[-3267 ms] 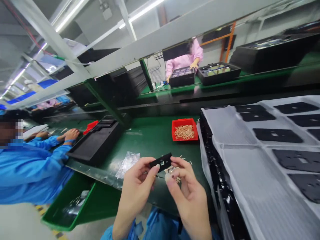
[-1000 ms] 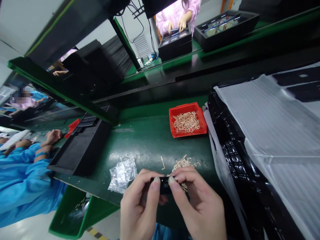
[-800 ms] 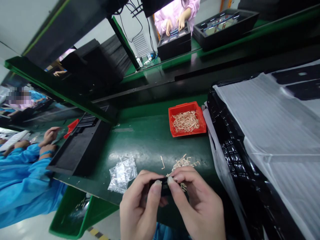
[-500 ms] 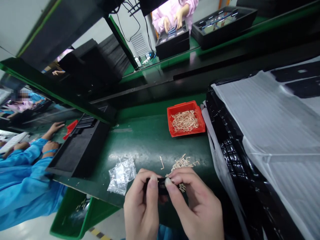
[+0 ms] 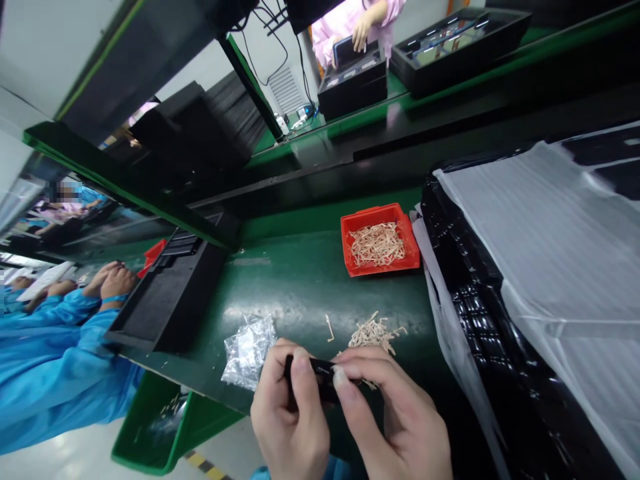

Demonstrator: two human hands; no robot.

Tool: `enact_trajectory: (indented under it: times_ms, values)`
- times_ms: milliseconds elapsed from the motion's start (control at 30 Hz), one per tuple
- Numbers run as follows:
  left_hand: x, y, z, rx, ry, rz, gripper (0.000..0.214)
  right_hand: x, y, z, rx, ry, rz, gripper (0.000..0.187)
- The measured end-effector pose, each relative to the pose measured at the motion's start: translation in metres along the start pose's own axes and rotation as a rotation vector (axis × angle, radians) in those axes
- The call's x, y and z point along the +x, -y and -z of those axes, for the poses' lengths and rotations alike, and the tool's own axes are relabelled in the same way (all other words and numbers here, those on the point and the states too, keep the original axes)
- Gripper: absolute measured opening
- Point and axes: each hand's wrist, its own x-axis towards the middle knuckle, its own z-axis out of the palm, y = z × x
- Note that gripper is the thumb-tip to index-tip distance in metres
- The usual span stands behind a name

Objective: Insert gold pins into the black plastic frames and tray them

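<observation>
You are on a factory assembly floor: a green-topped line bench (image 5: 310,280) runs past your station, a co-worker in a blue smock (image 5: 50,360) sits along it, and another in a pink smock (image 5: 345,23) works at black trays (image 5: 460,67) across the line.

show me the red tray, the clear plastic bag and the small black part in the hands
red tray (image 5: 380,269), head view, point on its front wall
clear plastic bag (image 5: 249,353), head view, point on the middle of the bag
small black part (image 5: 320,378), head view, point on the stretch showing between the fingers
</observation>
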Motion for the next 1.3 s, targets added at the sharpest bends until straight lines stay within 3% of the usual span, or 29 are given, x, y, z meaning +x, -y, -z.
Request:
enact_trajectory:
  times_ms: [167,233,333,467,633,800,867,1033,1167,1300]
  values:
    - [0.001,0.005,0.003,-0.113,-0.141,0.155,0.035,-0.004,-0.002,-0.001,-0.036,-0.082,-0.011,0.039]
    - [0.005,0.007,0.006,-0.207,-0.148,0.18,0.036,-0.003,-0.003,0.001,-0.058,-0.067,-0.002,0.034]
    - [0.007,0.007,0.012,-0.339,-0.032,0.188,0.039,0.001,0.0,0.005,-0.108,0.044,0.036,0.007]
    - [0.003,-0.007,0.015,-0.458,0.112,0.212,0.039,0.004,0.003,0.009,-0.079,0.116,-0.011,0.018]
    - [-0.001,-0.02,0.016,-0.315,0.049,0.287,0.025,0.002,0.001,0.013,-0.076,0.132,-0.05,0.022]
    - [0.008,-0.012,0.026,-0.184,0.263,0.254,0.023,0.002,-0.005,0.016,-0.043,0.121,-0.019,0.028]
    - [0.01,-0.014,0.029,-0.162,0.26,0.29,0.022,0.004,-0.007,0.019,-0.045,0.15,-0.003,0.026]
    - [0.011,-0.021,0.027,-0.1,0.229,0.312,0.024,0.009,-0.006,0.023,-0.058,0.291,0.14,0.018]
    - [0.014,-0.013,0.024,-0.097,0.261,0.327,0.029,0.01,-0.004,0.022,-0.126,0.272,0.212,0.018]
    - [0.012,-0.011,0.028,-0.087,0.215,0.358,0.039,0.012,-0.007,0.021,-0.247,0.27,0.289,0.013]
